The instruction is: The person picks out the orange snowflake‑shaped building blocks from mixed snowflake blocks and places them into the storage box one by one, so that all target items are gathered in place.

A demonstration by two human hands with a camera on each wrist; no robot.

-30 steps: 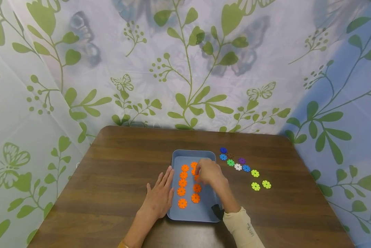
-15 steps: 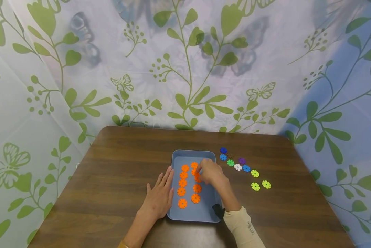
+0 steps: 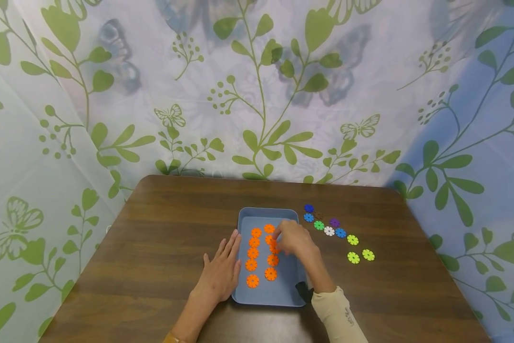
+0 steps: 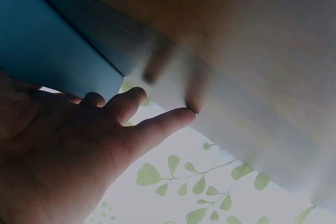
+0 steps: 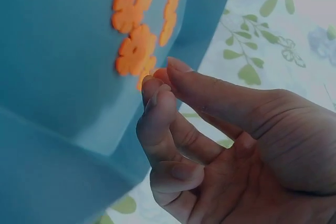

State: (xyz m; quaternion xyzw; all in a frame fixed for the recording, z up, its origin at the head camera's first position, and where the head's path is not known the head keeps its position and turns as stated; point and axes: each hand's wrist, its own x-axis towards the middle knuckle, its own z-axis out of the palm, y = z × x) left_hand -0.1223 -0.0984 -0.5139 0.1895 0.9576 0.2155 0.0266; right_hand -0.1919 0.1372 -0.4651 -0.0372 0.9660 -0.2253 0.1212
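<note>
A blue-grey tray (image 3: 289,290) holds two columns of flat orange notched discs (image 3: 252,281), shaped like flowers. My right hand (image 3: 294,238) is over the right column, near its upper discs. In the right wrist view, thumb and fingertips of that right hand (image 5: 231,135) meet around the edge of an orange disc; most of that disc is hidden. Other orange discs (image 5: 134,1) lie flat on the tray floor beyond the fingers. My left hand (image 3: 218,274) rests with extended fingers along the tray's left side; in the left wrist view this left hand (image 4: 94,145) lies beside the tray wall (image 4: 58,40).
On the wooden table (image 3: 175,214), right of the tray, lie several loose notched discs: a white disc (image 3: 329,231), a green disc (image 3: 319,225), a purple disc (image 3: 334,222), a yellow disc (image 3: 353,257) and blue ones. A patterned cloth (image 3: 257,95) hangs behind the table.
My right hand has shifted slightly to the right. The upper discs in the right column have moved a little, and one beside the fingertips shows more. My left hand stays in place.
</note>
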